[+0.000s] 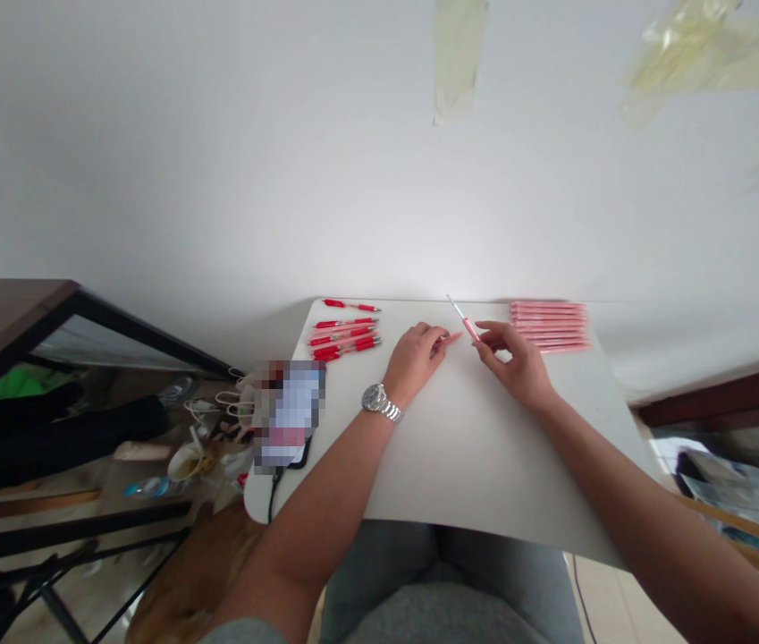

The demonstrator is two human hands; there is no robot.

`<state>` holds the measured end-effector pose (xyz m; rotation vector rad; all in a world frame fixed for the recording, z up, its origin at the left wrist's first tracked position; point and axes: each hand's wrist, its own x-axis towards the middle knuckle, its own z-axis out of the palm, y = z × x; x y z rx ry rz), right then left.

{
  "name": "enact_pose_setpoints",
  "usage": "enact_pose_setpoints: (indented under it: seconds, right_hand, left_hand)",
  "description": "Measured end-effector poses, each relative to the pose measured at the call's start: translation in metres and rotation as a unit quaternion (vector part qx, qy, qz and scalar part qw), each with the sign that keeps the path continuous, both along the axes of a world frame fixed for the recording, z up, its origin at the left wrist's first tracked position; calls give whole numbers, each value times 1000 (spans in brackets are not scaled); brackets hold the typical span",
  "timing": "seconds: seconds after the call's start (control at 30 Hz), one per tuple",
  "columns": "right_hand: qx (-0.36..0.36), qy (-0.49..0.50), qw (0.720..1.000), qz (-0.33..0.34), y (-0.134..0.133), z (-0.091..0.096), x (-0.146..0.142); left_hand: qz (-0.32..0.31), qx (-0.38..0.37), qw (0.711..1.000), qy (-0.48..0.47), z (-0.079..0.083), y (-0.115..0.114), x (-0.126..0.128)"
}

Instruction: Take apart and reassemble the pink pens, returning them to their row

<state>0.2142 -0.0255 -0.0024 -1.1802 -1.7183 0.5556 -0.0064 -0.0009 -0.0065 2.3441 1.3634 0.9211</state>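
Note:
My left hand (pixel 415 360), with a metal watch on its wrist, is over the middle of the table, fingers closed around a short translucent red pen part (pixel 452 339). Part of that piece is hidden by the fingers. Just to its right, my right hand (pixel 511 358) pinches a slim pink pen refill (pixel 465 320) between thumb and fingertips. Its thin pale end points up and left, toward the wall. The two held pieces are close together but apart. Several red pens (pixel 345 336) lie in a loose column at the table's left. A row of several pink sticks (pixel 549 326) lies behind my right hand.
The white table (pixel 459 465) stands against a white wall. A blurred-out phone (pixel 290 411) with a cable (pixel 274 496) lies on its left edge. Left of the table are a dark desk (pixel 10 309), a cup (pixel 184 462) and clutter. Plastic bags (pixel 747 501) are at the right.

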Motion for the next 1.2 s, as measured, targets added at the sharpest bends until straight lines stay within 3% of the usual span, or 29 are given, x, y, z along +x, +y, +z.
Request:
enact_pose_setpoints:
  seconds: [0.67, 0.77, 0.97, 1.2]
  right_hand:
    - [6, -2, 1000, 18, 1, -3, 0]
    - [9, -5, 1000, 18, 1, -4, 0]
    - [6, -6, 1000, 22, 0, -3, 0]
    - [6, -11, 1000, 28, -1, -1, -1]
  left_hand:
    - [28, -23, 980, -195, 4, 4, -4]
    - [33, -51, 964, -257, 1, 7, -5]
    - [31, -153, 905, -397, 4, 7, -4]
    - [49, -136, 888, -437, 7, 11, -6]
